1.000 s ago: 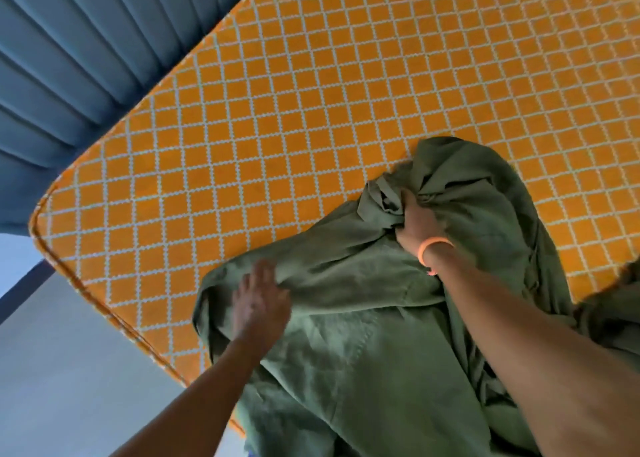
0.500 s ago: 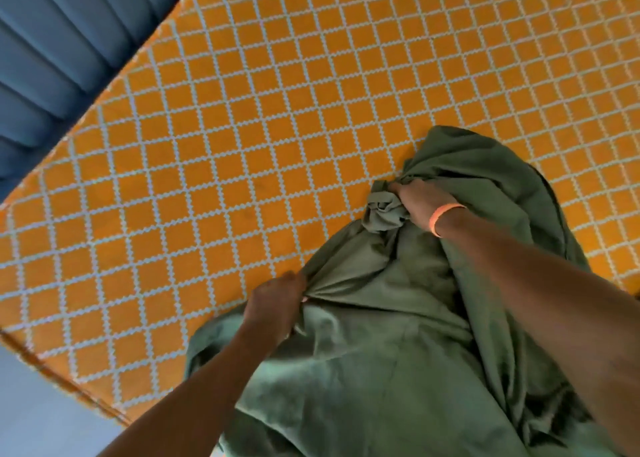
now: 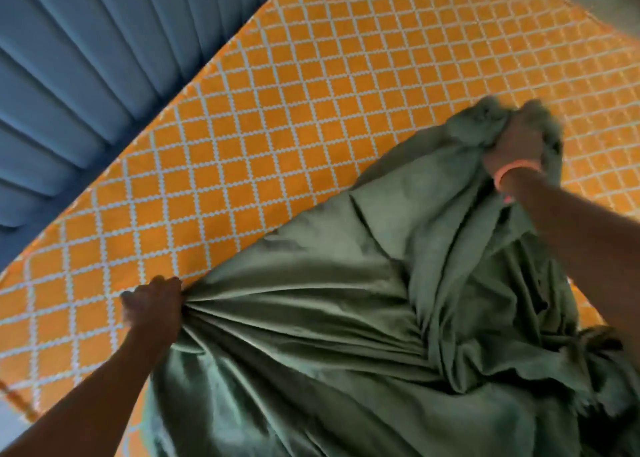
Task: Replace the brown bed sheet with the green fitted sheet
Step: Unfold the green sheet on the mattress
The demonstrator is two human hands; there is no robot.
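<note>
Our left hand (image 3: pixel 154 306) clenches a gathered edge of the green sheet (image 3: pixel 346 335), and our right hand (image 3: pixel 512 141) grasps a bunched corner. The sheet lies crumpled on the mattress (image 3: pixel 277 127). We should pull both ends apart evenly toward the headboard (image 3: pixel 86 75).

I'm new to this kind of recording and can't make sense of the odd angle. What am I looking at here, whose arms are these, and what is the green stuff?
The picture comes from a camera worn on a person's head, looking forward and down, so the two arms reaching in from below are the wearer's own. No machine is involved. The orange surface with the white diamond grid is a bare mattress, set against a blue padded headboard. The green cloth is a fitted sheet, lying bunched on the mattress. The left hand grips a gathered fold of it; the right hand, with an orange wristband, clutches another bunch farther up the bed.
</note>
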